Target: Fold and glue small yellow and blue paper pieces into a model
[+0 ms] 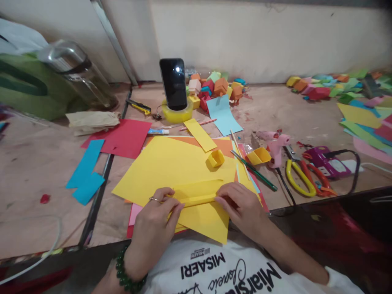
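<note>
Between my two hands is a folded strip of yellow paper, its near edge turned up lengthwise. My left hand, with a ring and a green bead bracelet, pinches the strip's left end. At the right end, my right hand pinches it between thumb and fingers. Beneath lies a stack of coloured sheets topped by yellow paper. Just beyond the strip, a small folded yellow paper box sits on the stack. A flat yellow paper strip lies at the stack's far edge.
A green pen, a second yellow box, a pink glue gun and yellow-handled pliers lie to the right. A phone stands in a tape roll before a pile of paper cubes. Blue strips lie left.
</note>
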{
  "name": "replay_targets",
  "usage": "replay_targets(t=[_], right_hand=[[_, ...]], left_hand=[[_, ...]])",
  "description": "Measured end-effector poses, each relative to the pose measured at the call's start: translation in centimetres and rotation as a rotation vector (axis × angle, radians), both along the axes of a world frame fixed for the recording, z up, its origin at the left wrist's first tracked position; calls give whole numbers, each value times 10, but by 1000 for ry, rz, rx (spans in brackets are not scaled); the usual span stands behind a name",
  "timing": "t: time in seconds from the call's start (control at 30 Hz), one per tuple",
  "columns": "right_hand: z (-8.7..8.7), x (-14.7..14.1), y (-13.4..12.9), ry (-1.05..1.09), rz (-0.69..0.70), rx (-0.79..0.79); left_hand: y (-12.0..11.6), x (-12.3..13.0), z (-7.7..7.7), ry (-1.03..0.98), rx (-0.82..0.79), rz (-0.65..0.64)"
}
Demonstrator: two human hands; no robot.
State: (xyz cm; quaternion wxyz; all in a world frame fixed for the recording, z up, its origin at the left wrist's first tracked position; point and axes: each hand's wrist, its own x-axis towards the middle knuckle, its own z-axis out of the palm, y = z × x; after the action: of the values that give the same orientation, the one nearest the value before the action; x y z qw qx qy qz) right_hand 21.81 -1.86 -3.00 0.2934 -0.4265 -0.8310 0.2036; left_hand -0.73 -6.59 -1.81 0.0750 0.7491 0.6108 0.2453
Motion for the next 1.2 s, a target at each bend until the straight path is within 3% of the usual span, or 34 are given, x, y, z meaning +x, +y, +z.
replay_targets(t=[0.43,0.7,0.97,1.2], right_hand=[[2,-4,4,-74,-56,-1],[2,-5,4,-93,-58,-4],[0,-4,6,-97,-48,-20],[-3,-2,6,-116,-48,-19]], left_hand=[[9,5,3,116,-114,53],[15,9,5,297,-46,5],[11,10,6,216,-143,42],[9,10,4,181,-116,37]])
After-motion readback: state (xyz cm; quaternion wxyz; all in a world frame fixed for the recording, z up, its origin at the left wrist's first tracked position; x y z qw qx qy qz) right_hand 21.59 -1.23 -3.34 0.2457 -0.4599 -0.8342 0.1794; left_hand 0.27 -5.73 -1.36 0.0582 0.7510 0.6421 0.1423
